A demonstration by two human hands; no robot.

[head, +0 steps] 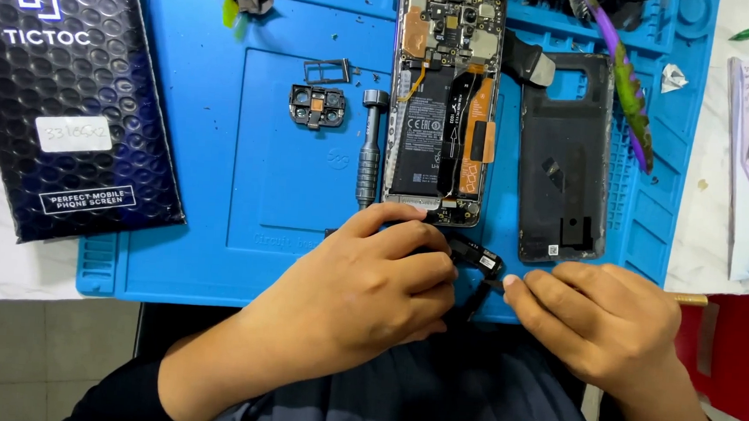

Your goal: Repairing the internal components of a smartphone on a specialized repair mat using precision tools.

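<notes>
Small black module (pixel 480 259) pinched between left hand (pixel 370 280) and right hand (pixel 601 324), near edge of blue mat (pixel 188 138), just below opened phone (pixel 444 102). Left fingers curled narrow on module, right fingertips gripping its near end. Risks, judged: slipping off mat edge, tearing thin flex, bumping screwdriver (pixel 370 145). Containers: mat's recessed trays, far side, hold purple-green tool (pixel 629 87) and scraps; camera unit (pixel 318 106), card tray (pixel 327 71), back cover (pixel 564 157) loose on mat.

Bare blue mat (pixel 220 184) left of screwdriver (pixel 369 149); opened phone (pixel 444 102) crowds the right.
</notes>
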